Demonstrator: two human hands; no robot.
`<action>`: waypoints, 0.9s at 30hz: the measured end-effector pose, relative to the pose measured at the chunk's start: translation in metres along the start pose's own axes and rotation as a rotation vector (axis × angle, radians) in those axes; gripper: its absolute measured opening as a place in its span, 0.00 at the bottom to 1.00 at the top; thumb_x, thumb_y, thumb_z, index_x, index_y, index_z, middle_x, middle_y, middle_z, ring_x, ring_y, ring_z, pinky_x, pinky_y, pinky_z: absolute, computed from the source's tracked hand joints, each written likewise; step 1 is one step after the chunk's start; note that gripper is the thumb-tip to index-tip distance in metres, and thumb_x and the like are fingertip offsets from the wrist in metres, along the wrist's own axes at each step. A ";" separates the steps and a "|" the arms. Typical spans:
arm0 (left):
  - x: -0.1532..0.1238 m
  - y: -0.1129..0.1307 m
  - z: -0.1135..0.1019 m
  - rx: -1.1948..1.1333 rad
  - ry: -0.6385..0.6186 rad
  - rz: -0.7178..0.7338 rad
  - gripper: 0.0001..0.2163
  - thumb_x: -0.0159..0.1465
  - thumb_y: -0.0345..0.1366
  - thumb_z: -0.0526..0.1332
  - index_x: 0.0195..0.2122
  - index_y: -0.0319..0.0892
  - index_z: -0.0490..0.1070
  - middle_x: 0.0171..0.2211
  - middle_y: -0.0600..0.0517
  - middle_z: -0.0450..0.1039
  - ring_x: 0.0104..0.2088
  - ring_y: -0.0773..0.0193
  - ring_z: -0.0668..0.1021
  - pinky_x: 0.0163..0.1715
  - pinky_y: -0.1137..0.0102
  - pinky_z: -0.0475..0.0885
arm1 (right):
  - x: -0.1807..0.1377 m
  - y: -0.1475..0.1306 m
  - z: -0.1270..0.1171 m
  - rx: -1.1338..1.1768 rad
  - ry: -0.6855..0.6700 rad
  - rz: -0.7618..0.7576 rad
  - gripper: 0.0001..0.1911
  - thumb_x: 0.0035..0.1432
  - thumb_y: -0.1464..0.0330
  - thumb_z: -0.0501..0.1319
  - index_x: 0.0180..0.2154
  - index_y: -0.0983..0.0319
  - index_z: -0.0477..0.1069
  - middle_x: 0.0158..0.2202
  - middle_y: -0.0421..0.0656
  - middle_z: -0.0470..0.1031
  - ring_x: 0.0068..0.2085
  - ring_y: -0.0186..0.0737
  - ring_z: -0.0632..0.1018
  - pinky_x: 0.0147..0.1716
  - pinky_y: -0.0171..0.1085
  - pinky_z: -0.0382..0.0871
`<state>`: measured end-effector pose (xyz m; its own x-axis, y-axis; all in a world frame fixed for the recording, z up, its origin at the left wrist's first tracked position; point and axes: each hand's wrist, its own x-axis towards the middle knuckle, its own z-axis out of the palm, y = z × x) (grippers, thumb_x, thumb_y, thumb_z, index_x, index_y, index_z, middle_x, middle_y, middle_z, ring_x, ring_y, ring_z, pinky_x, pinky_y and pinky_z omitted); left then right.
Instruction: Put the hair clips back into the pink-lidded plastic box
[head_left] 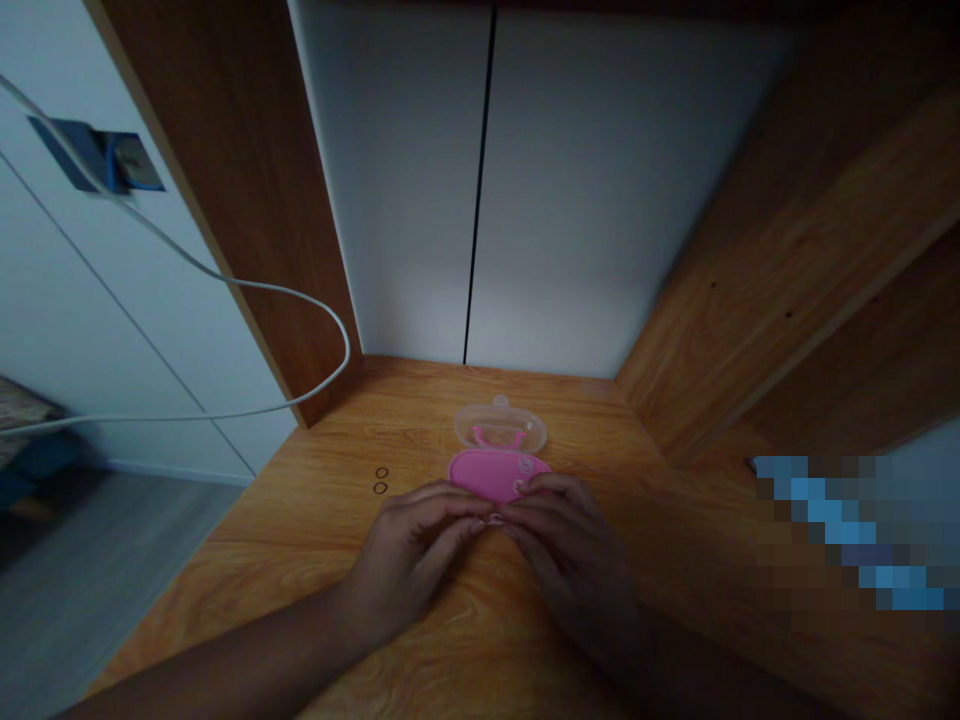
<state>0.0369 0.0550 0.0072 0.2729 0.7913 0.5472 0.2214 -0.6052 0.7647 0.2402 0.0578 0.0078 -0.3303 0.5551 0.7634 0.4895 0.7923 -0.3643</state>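
From my head camera I look down on a small case point(500, 455) lying open on the wooden worktop point(300, 520). Its clear lid point(500, 425) is a rounded oval of see-through plastic, folded back away from me, and a thin pink tool point(496, 437) with curved ends lies in it. The pink base point(491, 472) is a smooth, flat oval facing me; near its right edge sits a small pale ring-like piece, too small for me to make out.

My left hand point(416, 555) and right hand point(566, 545) lie flat on the worktop with the fingers bent and the fingertips meeting just at the near rim of the pink base. My right fingers point(551, 487) touch or overlap that rim. Whether either hand pinches anything I cannot tell, as the light is dim and the fingertips hide one another.

Two small dark rings point(381, 480) lie on the worktop just left of the case, apart from my left hand. The worktop has a warm orange grain. A white cable point(330, 310) loops past the wooden side panel point(247, 200) on the left.
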 end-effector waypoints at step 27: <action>0.001 0.000 -0.002 -0.076 0.055 0.072 0.09 0.61 0.25 0.68 0.39 0.44 0.82 0.35 0.52 0.84 0.36 0.68 0.84 0.39 0.77 0.78 | 0.001 -0.002 -0.003 0.077 0.080 0.021 0.07 0.59 0.72 0.68 0.39 0.56 0.74 0.32 0.38 0.81 0.38 0.41 0.77 0.40 0.43 0.73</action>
<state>0.0355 0.0554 0.0085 0.2338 0.7505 0.6181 0.1307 -0.6542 0.7449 0.2410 0.0559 0.0114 -0.2534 0.5517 0.7946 0.4312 0.7997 -0.4178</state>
